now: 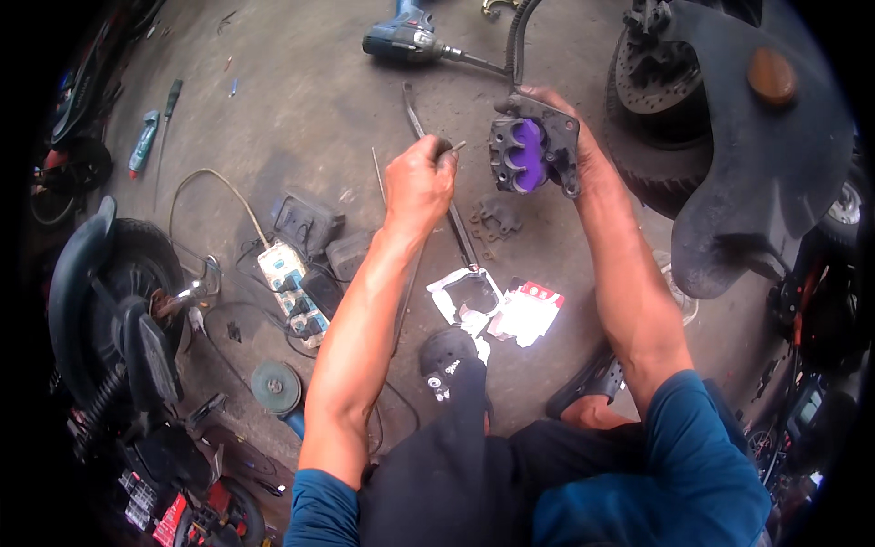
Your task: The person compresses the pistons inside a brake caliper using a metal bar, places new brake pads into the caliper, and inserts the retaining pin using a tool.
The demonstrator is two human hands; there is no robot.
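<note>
Up close, the left hand (419,187) is a curled fist around 1 thin metal rod (459,146), tip poking out; the right hand (589,157), partly hidden, grips a black metal brake caliper (529,157) with a purple interior, raised above the grey concrete floor (301,100); beyond lies a blue-and-black power driver (401,42).

Caliper (531,153) in right fingers (552,98), drill (401,41) beyond

From here, the caliper (533,150) hides much of the right hand (589,157); beyond it, leftward, the blue power tool (401,40) is cut off at the top.
</note>
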